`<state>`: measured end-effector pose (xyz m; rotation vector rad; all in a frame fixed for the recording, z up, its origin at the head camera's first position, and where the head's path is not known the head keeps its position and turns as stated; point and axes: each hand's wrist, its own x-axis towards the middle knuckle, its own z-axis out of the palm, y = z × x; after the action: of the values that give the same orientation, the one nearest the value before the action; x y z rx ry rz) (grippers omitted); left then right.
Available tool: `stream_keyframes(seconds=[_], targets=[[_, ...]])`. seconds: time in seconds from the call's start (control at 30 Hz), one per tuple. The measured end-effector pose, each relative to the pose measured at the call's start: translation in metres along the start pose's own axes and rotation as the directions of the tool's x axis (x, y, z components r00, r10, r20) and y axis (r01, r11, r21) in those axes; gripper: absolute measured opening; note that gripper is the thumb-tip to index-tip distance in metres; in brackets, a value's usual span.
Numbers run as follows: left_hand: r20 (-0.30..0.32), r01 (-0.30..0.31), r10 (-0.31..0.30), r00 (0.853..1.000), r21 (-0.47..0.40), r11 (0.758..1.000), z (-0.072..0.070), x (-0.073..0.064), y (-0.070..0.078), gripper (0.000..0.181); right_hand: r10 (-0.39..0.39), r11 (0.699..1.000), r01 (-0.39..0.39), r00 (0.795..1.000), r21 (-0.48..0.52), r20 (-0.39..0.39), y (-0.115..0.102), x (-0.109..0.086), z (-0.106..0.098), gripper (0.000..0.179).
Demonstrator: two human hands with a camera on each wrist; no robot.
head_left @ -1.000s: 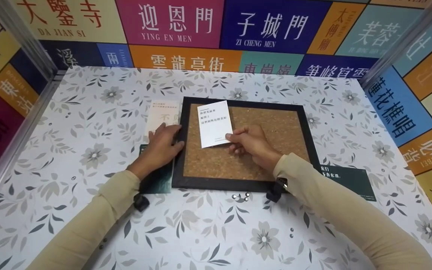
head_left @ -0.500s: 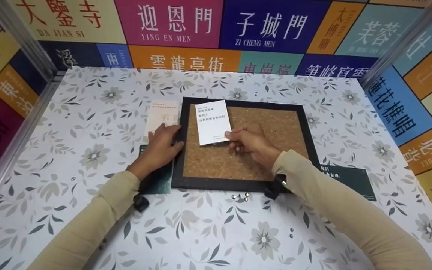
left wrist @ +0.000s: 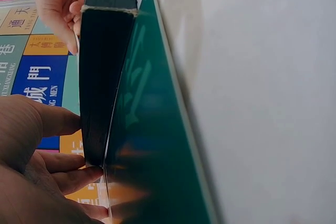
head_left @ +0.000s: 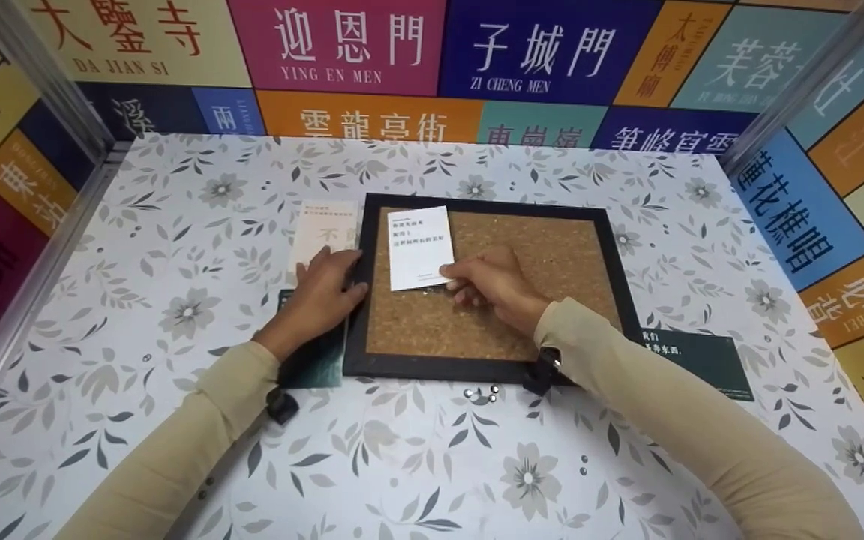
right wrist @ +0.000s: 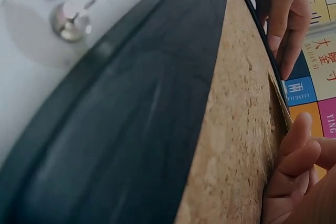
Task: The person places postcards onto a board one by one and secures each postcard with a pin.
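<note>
A white card [head_left: 418, 244] with printed lines lies over the upper left of a cork board [head_left: 439, 322] in a black frame. My right hand [head_left: 492, 285] pinches the card's lower right corner between thumb and fingers. In the right wrist view the card [right wrist: 281, 100] shows edge-on, close over the cork. Against the frame's left side rests my left hand [head_left: 319, 292], its fingers and thumb touching the black edge [left wrist: 94, 87] in the left wrist view. Several silver push pins [head_left: 482, 393] lie on the table just in front of the frame.
A pale card [head_left: 319, 225] and a dark green card [head_left: 325, 360] lie left of the frame, partly under my left hand. Another dark green card [head_left: 698, 367] sticks out at the frame's right. Colourful sign panels [head_left: 342, 45] stand behind the flower-patterned table [head_left: 432, 465].
My right hand has moved slightly left with the white card, which now sits straighter and nearer the frame's left side. My left hand has stayed in place.
</note>
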<state>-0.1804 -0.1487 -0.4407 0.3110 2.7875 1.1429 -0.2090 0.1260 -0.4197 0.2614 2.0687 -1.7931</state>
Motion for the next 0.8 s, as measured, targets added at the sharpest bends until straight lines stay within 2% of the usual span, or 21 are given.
stream_keyframes(seconds=[0.17, 0.27, 0.4, 0.53, 0.63, 0.8], targets=[[-0.003, 0.000, 0.000, 1.000, 0.003, 1.000, 0.0007, 0.0005, -0.0006, 0.059, -0.049, 0.996, 0.053, 0.997, -0.069, 0.055, 0.0013, 0.0013, -0.0003, 0.015], [0.005, 0.004, -0.004, 1.000, 0.010, 1.000, 0.0008, 0.0007, -0.0003, 0.058, -0.085, 0.985, 0.096, 0.993, -0.143, 0.078, 0.0013, 0.0023, -0.0009, 0.021], [0.011, 0.008, -0.009, 1.000, 0.017, 1.000, 0.0002, 0.0001, 0.0014, 0.058, -0.126, 0.957, 0.148, 0.987, -0.249, 0.100, 0.0009, 0.0036, -0.0014, 0.031], [0.016, 0.002, -0.002, 1.000, 0.023, 1.000, -0.0003, -0.0003, 0.0036, 0.058, -0.160, 0.922, 0.190, 0.981, -0.337, 0.113, 0.0012, 0.0048, -0.0007, 0.032], [0.012, -0.006, 0.006, 1.000, 0.027, 1.000, -0.0002, -0.0004, 0.0055, 0.058, -0.176, 0.904, 0.209, 0.977, -0.373, 0.119, 0.0010, 0.0054, 0.0000, 0.031], [-0.006, -0.016, 0.016, 1.000, 0.042, 0.999, -0.0004, -0.0017, 0.0083, 0.057, -0.178, 0.893, 0.216, 0.975, -0.396, 0.130, 0.0001, 0.0058, 0.0001, 0.032]])
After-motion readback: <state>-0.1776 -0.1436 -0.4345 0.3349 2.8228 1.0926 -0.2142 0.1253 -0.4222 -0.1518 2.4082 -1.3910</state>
